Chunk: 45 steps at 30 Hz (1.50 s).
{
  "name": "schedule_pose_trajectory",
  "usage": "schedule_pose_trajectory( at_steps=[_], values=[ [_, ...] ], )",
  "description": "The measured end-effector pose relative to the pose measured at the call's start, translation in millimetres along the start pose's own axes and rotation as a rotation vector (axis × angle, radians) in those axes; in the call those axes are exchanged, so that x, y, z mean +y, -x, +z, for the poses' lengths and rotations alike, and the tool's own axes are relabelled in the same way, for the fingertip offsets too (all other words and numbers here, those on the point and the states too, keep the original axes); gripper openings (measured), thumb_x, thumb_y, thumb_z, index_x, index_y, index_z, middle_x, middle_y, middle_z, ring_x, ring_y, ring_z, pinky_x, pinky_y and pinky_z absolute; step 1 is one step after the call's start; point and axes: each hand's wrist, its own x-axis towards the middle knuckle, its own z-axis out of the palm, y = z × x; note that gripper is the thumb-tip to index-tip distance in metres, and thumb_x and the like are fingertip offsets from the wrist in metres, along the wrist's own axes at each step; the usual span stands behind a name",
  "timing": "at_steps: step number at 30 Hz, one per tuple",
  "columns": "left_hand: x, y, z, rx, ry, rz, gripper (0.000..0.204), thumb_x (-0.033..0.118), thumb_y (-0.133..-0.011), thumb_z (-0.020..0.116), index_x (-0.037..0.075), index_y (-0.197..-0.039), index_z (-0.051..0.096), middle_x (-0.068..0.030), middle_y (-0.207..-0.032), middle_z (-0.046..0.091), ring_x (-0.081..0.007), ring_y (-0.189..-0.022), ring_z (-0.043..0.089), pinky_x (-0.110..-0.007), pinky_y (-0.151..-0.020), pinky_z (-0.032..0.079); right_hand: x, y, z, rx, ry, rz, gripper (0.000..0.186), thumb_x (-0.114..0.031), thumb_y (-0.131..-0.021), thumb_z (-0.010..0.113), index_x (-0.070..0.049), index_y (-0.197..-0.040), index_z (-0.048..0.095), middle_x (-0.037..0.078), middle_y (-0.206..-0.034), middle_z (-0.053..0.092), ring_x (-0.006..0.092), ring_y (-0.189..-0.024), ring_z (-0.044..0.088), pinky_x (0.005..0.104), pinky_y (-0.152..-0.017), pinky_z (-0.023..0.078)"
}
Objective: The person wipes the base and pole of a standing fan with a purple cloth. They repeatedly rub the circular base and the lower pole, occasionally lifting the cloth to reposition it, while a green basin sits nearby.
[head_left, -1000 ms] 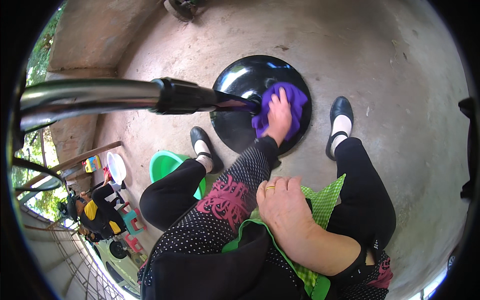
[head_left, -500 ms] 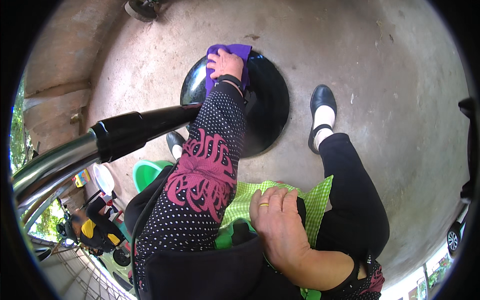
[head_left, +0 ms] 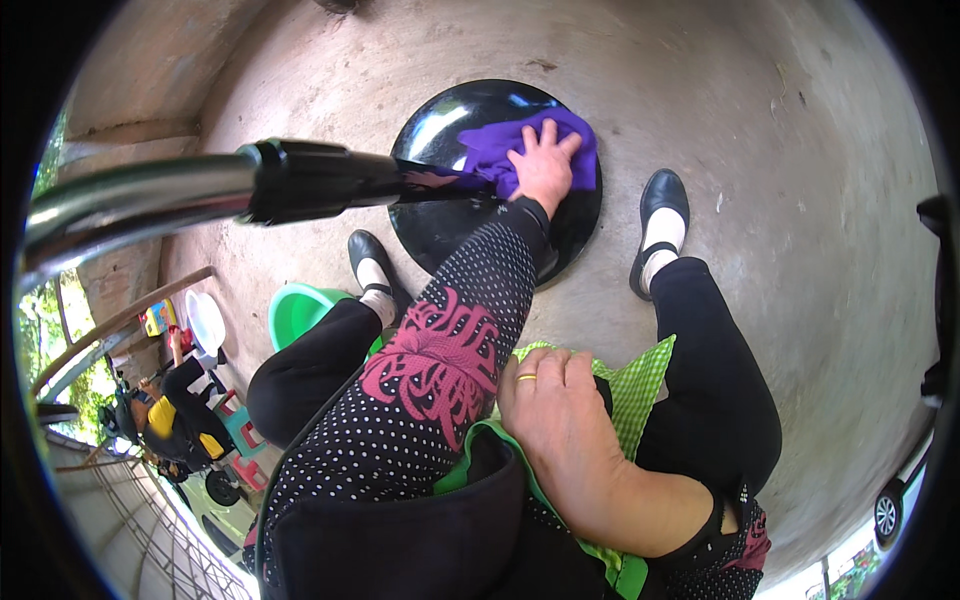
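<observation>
A purple cloth lies bunched on a glossy black round base between my feet. My left hand presses on the cloth with its fingers spread, near the right side of the base. From the base a pole, chrome with a black sleeve, runs up and out to the left. My right hand, wearing a ring, rests palm down on my lap, fingers lying flat. Under it spreads a green checked apron. Neither palm is visible.
A green basin stands beside my left leg, with a white basin farther left. At the lower left are a seated person and a small stool. My black shoes flank the base. A car wheel shows at lower right.
My left hand and the purple cloth have moved from the upper left of the base toward its right side. The fingers are now more spread. My right hand stays on my lap.
</observation>
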Motion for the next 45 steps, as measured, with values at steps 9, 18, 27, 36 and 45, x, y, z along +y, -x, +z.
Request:
schedule_pose_trajectory(
  at_steps=[9, 18, 27, 36, 45],
  values=[
    [-19.7, 113.4, 22.2, -0.209, 0.037, 0.320, 0.049, 0.006, -0.085, 0.059, 0.036, -0.122, 0.067, 0.0001, -0.143, 0.044, -0.0283, -0.127, 0.045, -0.055, -0.094, 0.046, -12.7, -12.7, 7.8, -0.044, -0.046, -0.029, 0.044, -0.019, -0.089, 0.059, -0.002, -0.130, 0.057, 0.012, -0.114, 0.066, 0.0246, -0.107, 0.062, 0.0420, -0.090, 0.045],
    [-99.1, 180.0, 20.4, -0.289, 0.099, 0.375, 0.024, 0.013, -0.069, 0.074, 0.031, -0.084, 0.078, 0.0073, -0.118, 0.056, -0.0201, -0.120, 0.046, -0.045, -0.092, 0.040, -19.3, -35.7, 15.3, 0.174, 0.017, -0.002, 0.033, -0.015, -0.078, 0.070, -0.008, -0.109, 0.060, 0.005, -0.099, 0.068, 0.0209, -0.095, 0.066, 0.0340, -0.079, 0.047],
    [-188.6, 155.2, -3.7, -0.424, 0.039, 0.465, 0.021, 0.013, -0.070, 0.071, 0.030, -0.081, 0.078, 0.0088, -0.111, 0.057, -0.0189, -0.119, 0.048, -0.043, -0.091, 0.041, -25.5, -45.0, 9.5, 0.141, 0.102, -0.009, 0.021, -0.019, -0.084, 0.064, -0.014, -0.104, 0.061, 0.004, -0.096, 0.068, 0.0185, -0.092, 0.066, 0.0357, -0.076, 0.046],
    [-255.6, 17.2, -45.1, -0.139, -0.033, 0.304, 0.035, 0.007, -0.069, 0.072, 0.024, -0.099, 0.077, -0.0057, -0.115, 0.062, -0.0275, -0.112, 0.058, -0.038, -0.090, 0.050, -28.3, -46.8, -8.5, -0.001, 0.025, -0.032, 0.040, -0.021, -0.086, 0.064, -0.007, -0.123, 0.060, 0.005, -0.106, 0.068, 0.0197, -0.102, 0.063, 0.0362, -0.082, 0.045],
    [-177.8, -62.8, -91.8, -0.083, 0.139, 0.602, 0.065, 0.004, -0.082, 0.067, 0.018, -0.144, 0.050, -0.0198, -0.140, 0.049, -0.0405, -0.129, 0.048, -0.042, -0.109, 0.042, -16.1, -52.4, -27.7, -0.104, -0.015, -0.064, 0.049, -0.023, -0.089, 0.063, 0.001, -0.130, 0.056, 0.013, -0.117, 0.065, 0.0262, -0.108, 0.061, 0.0487, -0.097, 0.044]
  ],
)
